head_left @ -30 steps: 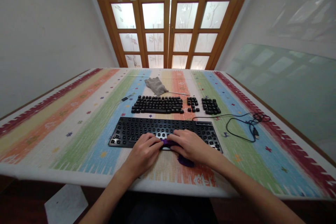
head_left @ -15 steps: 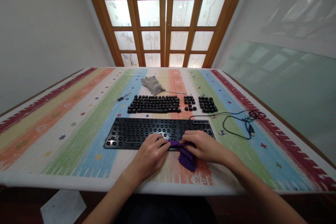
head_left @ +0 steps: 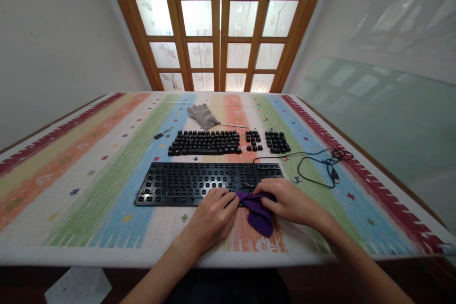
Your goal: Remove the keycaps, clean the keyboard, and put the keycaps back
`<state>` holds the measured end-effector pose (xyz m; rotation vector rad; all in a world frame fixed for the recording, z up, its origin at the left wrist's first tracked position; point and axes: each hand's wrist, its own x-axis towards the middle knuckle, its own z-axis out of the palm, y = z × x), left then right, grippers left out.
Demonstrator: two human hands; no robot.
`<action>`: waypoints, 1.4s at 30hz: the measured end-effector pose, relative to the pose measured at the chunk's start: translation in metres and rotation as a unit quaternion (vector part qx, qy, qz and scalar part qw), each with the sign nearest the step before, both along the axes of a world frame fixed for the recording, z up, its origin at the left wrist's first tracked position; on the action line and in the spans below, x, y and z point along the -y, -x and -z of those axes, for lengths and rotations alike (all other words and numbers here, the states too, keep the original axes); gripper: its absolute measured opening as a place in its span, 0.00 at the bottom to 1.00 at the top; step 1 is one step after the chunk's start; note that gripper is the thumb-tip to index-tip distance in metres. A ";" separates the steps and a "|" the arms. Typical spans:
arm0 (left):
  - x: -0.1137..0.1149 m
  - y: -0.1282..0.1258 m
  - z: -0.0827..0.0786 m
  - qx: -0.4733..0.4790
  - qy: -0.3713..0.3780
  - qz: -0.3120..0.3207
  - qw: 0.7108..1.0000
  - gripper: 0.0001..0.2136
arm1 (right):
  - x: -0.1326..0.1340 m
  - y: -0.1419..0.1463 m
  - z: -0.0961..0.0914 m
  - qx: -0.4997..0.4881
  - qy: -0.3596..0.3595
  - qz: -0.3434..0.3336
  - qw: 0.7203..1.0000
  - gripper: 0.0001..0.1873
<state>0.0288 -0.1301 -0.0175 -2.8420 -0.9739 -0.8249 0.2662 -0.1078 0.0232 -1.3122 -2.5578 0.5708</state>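
A black keyboard base [head_left: 192, 183] with its keycaps removed lies on a striped tablecloth [head_left: 89, 175]. My left hand [head_left: 213, 216] and my right hand [head_left: 290, 199] both pinch a purple cloth [head_left: 260, 213] at the keyboard's front edge, right of its middle. The cloth hangs down onto the tablecloth between my hands. The removed keycaps [head_left: 204, 142] are laid out in keyboard order just behind the base, with two smaller groups [head_left: 276, 141] to their right.
A grey cloth [head_left: 201, 115] lies behind the keycaps. A small dark tool [head_left: 159, 135] rests to the left of them. The keyboard's black cable [head_left: 320, 164] coils on the right. Wooden glass-paned doors [head_left: 221, 28] stand beyond the table's far edge.
Both hands have slid to the right along the keyboard's front edge with the purple cloth. More of the cloth now shows between them.
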 end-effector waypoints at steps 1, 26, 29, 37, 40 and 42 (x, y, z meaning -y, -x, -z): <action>0.000 -0.001 0.000 0.001 0.002 -0.002 1.000 0.10 | 0.003 0.001 0.001 0.003 -0.007 0.009 1.000 0.08; 0.002 -0.009 -0.006 -0.028 0.001 0.012 1.000 0.12 | 0.017 -0.025 -0.002 -0.021 0.012 0.030 0.999 0.10; 0.002 -0.013 -0.004 -0.027 0.018 0.010 0.999 0.12 | 0.016 -0.032 0.000 -0.022 0.025 0.033 0.999 0.09; 0.006 -0.032 -0.001 -0.042 0.047 -0.011 0.998 0.08 | 0.014 -0.046 0.001 -0.041 0.041 0.048 0.997 0.08; 0.005 -0.038 -0.002 -0.056 0.047 -0.026 0.997 0.05 | 0.014 -0.048 0.002 -0.057 0.051 0.062 0.995 0.08; 0.003 -0.041 -0.003 -0.062 0.041 -0.031 0.997 0.05 | 0.014 -0.048 0.003 -0.067 0.051 0.078 0.993 0.08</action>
